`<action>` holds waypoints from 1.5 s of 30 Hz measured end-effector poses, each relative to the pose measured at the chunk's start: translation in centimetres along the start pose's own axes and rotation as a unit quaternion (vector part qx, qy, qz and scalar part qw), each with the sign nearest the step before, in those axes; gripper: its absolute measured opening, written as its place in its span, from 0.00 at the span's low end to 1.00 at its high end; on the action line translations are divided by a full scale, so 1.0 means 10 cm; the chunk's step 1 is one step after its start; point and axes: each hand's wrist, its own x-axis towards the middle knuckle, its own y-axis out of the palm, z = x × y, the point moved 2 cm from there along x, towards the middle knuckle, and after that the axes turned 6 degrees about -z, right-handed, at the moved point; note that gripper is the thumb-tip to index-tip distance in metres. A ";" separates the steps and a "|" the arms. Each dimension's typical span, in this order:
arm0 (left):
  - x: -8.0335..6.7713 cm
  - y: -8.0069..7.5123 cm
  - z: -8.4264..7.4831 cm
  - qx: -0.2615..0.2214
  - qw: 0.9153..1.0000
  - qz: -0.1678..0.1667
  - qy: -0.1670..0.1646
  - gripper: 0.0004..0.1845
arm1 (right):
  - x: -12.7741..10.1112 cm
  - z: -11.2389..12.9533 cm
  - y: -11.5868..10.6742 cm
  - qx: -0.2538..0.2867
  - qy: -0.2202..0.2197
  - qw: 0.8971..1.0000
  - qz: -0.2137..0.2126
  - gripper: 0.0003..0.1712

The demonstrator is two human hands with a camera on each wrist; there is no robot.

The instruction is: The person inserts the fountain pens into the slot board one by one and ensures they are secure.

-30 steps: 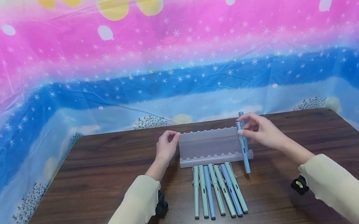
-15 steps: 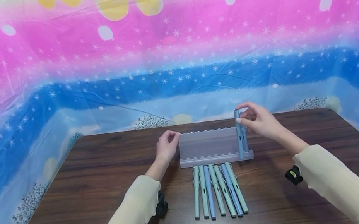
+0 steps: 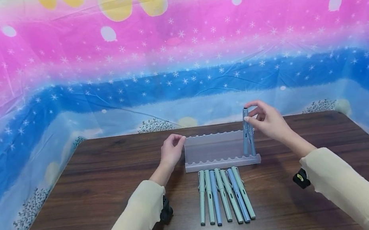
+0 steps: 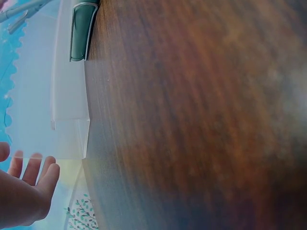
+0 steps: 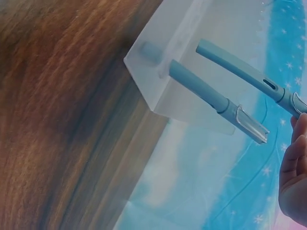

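Note:
A translucent pen rack [image 3: 211, 149] stands on the wooden table. My left hand [image 3: 173, 143] holds its top left corner with curled fingertips; in the left wrist view the fingers [image 4: 33, 179] lie beside the rack [image 4: 69, 100]. My right hand [image 3: 248, 117] pinches the top of a blue pen [image 3: 246, 141] that leans in the rack's right end, next to a second blue pen [image 3: 253, 142]. The right wrist view shows both pens, the held one [image 5: 240, 67] and the seated one [image 5: 201, 88], with my fingers [image 5: 295, 167] at the right edge.
Several pale green and blue pens [image 3: 224, 199] lie side by side on the table [image 3: 76, 212] just in front of the rack. A bright printed plastic sheet [image 3: 176, 60] walls in the table's back and sides.
My right hand raised the blue pen from in front of the rack and brought its lower end into the rack's right end, tilting it slightly. The left hand has stayed put.

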 end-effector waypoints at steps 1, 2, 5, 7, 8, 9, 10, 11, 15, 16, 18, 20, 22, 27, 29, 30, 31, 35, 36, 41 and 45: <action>0.00 0.00 0.00 0.000 1.000 0.000 0.000 0.11 | 0.00 -0.03 0.01 -0.003 -0.003 1.000 -0.003 0.20; 0.00 0.00 0.00 -0.001 1.000 0.000 0.001 0.11 | -0.01 -0.04 0.01 -0.005 -0.007 1.000 -0.005 0.19; 0.00 0.00 0.00 -0.001 1.000 -0.001 0.002 0.11 | -0.03 -0.08 0.03 -0.012 -0.020 1.000 -0.010 0.19; 0.00 0.00 0.00 -0.001 1.000 -0.001 0.003 0.11 | -0.04 -0.09 0.04 -0.018 -0.028 0.999 -0.009 0.18; -0.01 0.00 0.00 -0.001 1.000 -0.001 0.003 0.11 | -0.05 -0.09 0.05 -0.021 -0.030 0.999 -0.008 0.18; -0.01 0.00 0.00 -0.001 1.000 -0.001 0.003 0.11 | -0.06 -0.09 0.05 -0.024 -0.032 0.999 -0.007 0.18; -0.01 0.00 0.00 -0.001 1.000 -0.001 0.002 0.11 | -0.07 -0.10 0.06 -0.027 -0.031 0.999 -0.004 0.18; -0.01 0.00 0.00 -0.001 1.000 -0.001 0.002 0.11 | -0.08 -0.10 0.07 -0.028 -0.029 0.999 -0.002 0.18; -0.01 -0.01 0.00 -0.004 1.000 0.001 0.000 0.11 | -0.09 -0.12 0.08 -0.029 -0.022 0.999 0.009 0.18; -0.01 -0.01 0.00 -0.004 1.000 0.002 0.000 0.11 | -0.09 -0.13 0.09 -0.030 -0.019 0.999 0.012 0.18; -0.02 -0.01 0.00 -0.003 1.000 0.002 -0.002 0.11 | -0.09 -0.14 0.10 -0.029 -0.014 0.999 0.019 0.18; -0.02 -0.01 0.00 -0.004 1.000 0.003 -0.003 0.11 | -0.09 -0.15 0.11 -0.028 -0.008 0.999 0.026 0.18; -0.02 -0.01 0.00 -0.004 1.000 0.004 -0.003 0.11 | -0.09 -0.15 0.12 -0.026 0.001 0.999 0.032 0.18; -0.03 -0.01 -0.01 -0.006 1.000 0.006 -0.003 0.11 | -0.10 -0.16 0.13 -0.025 0.013 0.999 0.040 0.18; -0.03 -0.01 -0.01 -0.006 1.000 0.007 -0.003 0.11 | -0.10 -0.16 0.13 -0.026 0.015 0.999 0.040 0.18; -0.02 -0.01 -0.01 -0.006 1.000 0.007 -0.004 0.11 | -0.10 -0.15 0.13 -0.027 0.015 0.999 0.039 0.18; -0.02 -0.01 -0.01 -0.007 1.000 0.007 -0.006 0.11 | -0.10 -0.15 0.13 -0.030 0.012 0.999 0.038 0.18; -0.01 -0.01 -0.01 -0.006 1.000 0.009 -0.010 0.12 | -0.11 -0.15 0.14 -0.076 -0.027 0.996 0.026 0.18; -0.01 -0.01 -0.02 -0.007 1.000 0.008 -0.012 0.12 | -0.11 -0.15 0.15 -0.094 -0.044 0.994 0.023 0.19; -0.01 -0.01 -0.01 -0.006 1.000 0.009 -0.012 0.12 | -0.12 -0.17 0.17 -0.150 -0.103 0.983 0.011 0.24; -0.01 0.00 -0.01 -0.007 1.000 0.007 -0.010 0.12 | -0.12 -0.20 0.17 -0.150 -0.099 0.984 0.020 0.26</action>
